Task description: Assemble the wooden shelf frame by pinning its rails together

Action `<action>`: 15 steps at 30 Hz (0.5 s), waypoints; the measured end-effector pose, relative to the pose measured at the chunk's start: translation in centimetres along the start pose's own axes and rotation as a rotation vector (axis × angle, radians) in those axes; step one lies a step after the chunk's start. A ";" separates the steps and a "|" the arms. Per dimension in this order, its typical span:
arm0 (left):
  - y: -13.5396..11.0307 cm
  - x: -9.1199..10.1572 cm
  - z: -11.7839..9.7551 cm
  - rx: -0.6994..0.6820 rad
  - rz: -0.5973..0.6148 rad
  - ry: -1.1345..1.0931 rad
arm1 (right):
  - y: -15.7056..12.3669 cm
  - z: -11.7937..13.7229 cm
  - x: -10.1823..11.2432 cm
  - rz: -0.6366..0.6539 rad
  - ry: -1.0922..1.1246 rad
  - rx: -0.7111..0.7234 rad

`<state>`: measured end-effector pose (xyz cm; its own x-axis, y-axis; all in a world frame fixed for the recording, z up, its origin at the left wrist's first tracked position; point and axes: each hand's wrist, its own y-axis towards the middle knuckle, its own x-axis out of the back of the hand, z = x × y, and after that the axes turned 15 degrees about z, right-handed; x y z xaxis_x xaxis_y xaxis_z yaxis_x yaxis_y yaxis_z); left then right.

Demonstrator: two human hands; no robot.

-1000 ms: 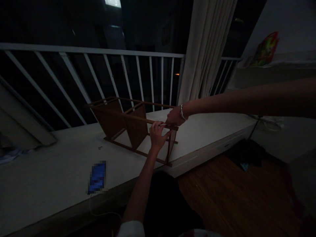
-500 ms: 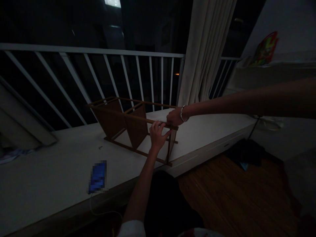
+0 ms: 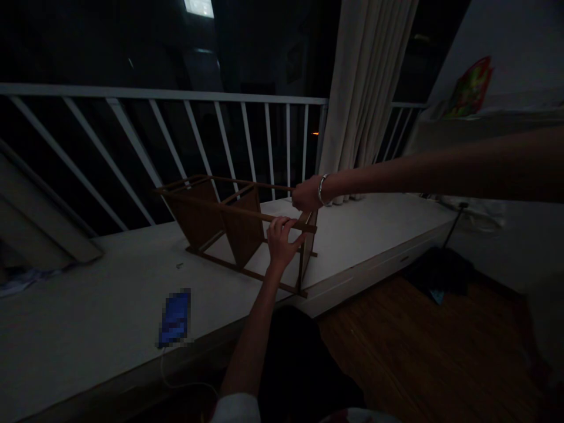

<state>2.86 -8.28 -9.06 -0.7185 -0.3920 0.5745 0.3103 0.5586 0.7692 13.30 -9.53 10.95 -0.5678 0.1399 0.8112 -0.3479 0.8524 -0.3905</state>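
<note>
Centrally, the left hand (image 3: 282, 238) rests with fingers curled over the near top rail of a wooden rack (image 3: 229, 223), gripping it loosely near the rack's right end, apparently to steady the frame against tipping. Just above and behind it, the right hand (image 3: 306, 197), wearing a bracelet (image 3: 322, 190) at the wrist, is closed near the rack's far top rail at the same end; whether it grips the rail or a small item cannot be told in the dim light. With 2 hands at 1 end, the frame seems braced from both sides. This rack lies on a white platform (image 3: 110, 305), its slatted panels slanting inward between thin rails, close to the platform's front edge. A small dark speck, perhaps a screw (image 3: 178, 265), lies on the platform left of the rack, well apart. Nearer the viewer, a blue phone (image 3: 175, 317) sits at the platform's edge with a cable (image 3: 176, 382) trailing down. Behind stands a white railing (image 3: 176, 117), a pale curtain (image 3: 365, 94) hangs to its right, and wooden flooring (image 3: 418, 352) lies below.
</note>
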 end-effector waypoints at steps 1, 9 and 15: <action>-0.1 0.0 0.0 0.000 0.001 -0.004 | -0.1 -0.5 0.8 -0.042 -0.009 -0.054; 0.0 -0.1 -0.1 0.007 0.006 0.003 | -0.9 -2.4 0.5 0.015 -0.027 -0.031; 0.2 -0.1 -0.2 0.005 -0.006 0.023 | -0.7 -0.6 -3.1 0.028 -0.030 0.097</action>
<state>3.14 -8.29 -8.87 -0.7054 -0.4122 0.5767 0.3030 0.5601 0.7710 15.80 -10.27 8.98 -0.6000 0.1467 0.7865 -0.4009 0.7956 -0.4542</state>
